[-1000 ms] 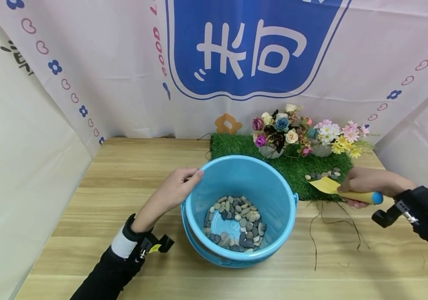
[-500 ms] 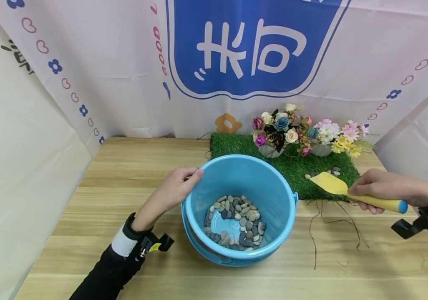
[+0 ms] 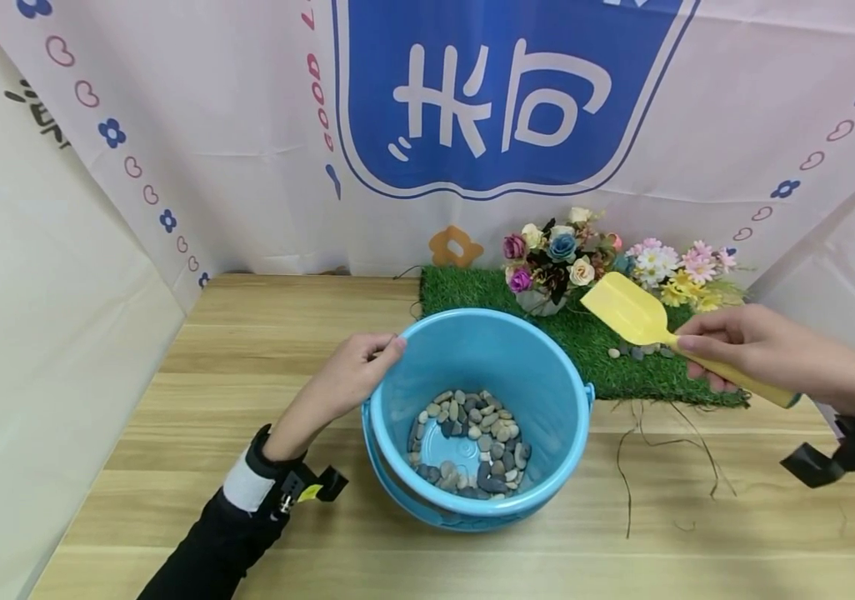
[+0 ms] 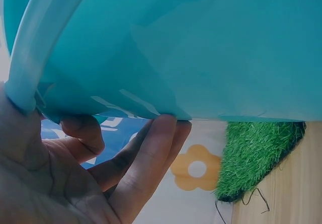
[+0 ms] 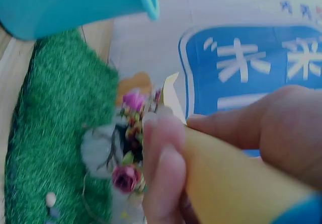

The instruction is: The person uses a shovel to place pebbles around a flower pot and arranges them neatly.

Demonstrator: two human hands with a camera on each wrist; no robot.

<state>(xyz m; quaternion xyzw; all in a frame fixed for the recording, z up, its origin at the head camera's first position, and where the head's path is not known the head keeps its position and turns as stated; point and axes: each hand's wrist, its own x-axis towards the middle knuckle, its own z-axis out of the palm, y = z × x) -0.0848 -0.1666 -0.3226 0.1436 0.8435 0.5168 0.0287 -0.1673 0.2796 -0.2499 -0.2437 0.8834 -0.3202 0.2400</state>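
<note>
A blue bucket point(image 3: 476, 350) stands on the wooden table with a layer of pebbles point(image 3: 498, 433) on its floor. My left hand point(image 3: 348, 371) grips the bucket's rim at its left side; the left wrist view shows the fingers point(image 4: 156, 143) against the outer wall. My right hand point(image 3: 750, 350) holds a yellow shovel point(image 3: 633, 312) by its handle. The shovel's blade is raised above the artificial grass mat point(image 3: 465, 287), overlapping the flowers in the head view, and no pebbles show on it. In the right wrist view the handle point(image 5: 226, 173) lies between thumb and fingers.
A small row of pebbles point(image 3: 637, 352) lies on the grass mat. Two pots of artificial flowers, one with roses point(image 3: 562, 250) and one with daisies point(image 3: 656, 262), stand at its back. Loose brown threads point(image 3: 667, 446) lie on the table point(image 3: 262, 333). A printed cloth point(image 3: 262, 167) hangs behind.
My right hand has moved right, then lifted, raising the shovel from beside the pebbles on the mat up in front of the flowers. My left hand and the bucket have stayed in place.
</note>
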